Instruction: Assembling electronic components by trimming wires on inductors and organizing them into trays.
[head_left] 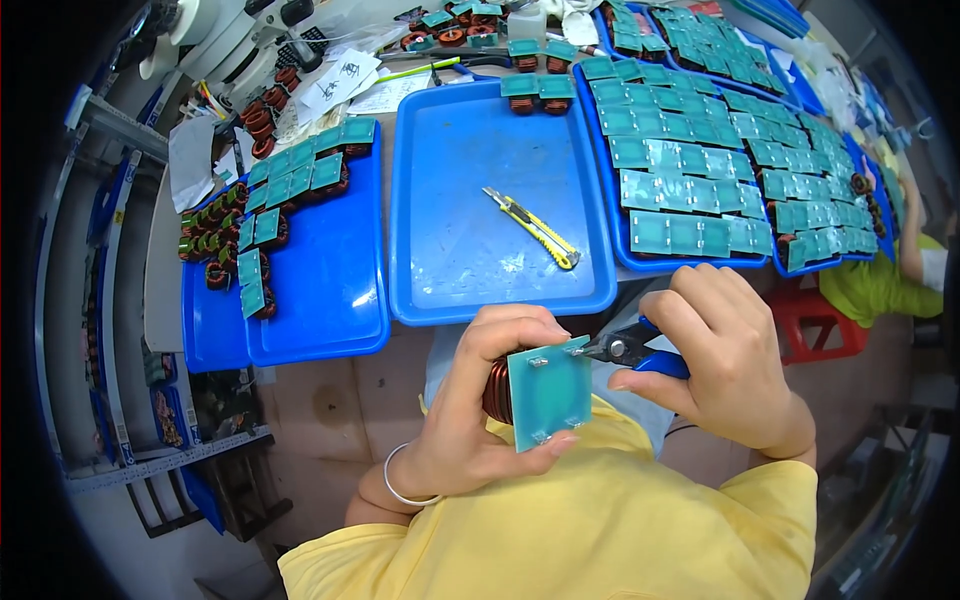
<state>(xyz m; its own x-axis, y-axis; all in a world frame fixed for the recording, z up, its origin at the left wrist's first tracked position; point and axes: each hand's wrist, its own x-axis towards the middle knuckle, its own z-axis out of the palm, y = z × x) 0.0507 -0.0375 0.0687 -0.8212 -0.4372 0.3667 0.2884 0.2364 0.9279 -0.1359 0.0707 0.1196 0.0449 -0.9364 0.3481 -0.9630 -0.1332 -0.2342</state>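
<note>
Near a crowded desk (163, 290), a green board (552, 395) backed by a copper coil (498, 392) sits gripped in the left hand (455, 430), between thumb and fingers. The right hand (730, 350) wraps around blue-handled cutters (622, 349), tips at the board's upper right corner. Beyond, a blue tray (450, 200) carries a yellow utility knife (535, 230).

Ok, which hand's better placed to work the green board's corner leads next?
Likely the right hand: it holds the blue-handled pliers, tips at the upper-right leads. The left hand is occupied holding the green board.

Near fisheye view; downward from head
</note>
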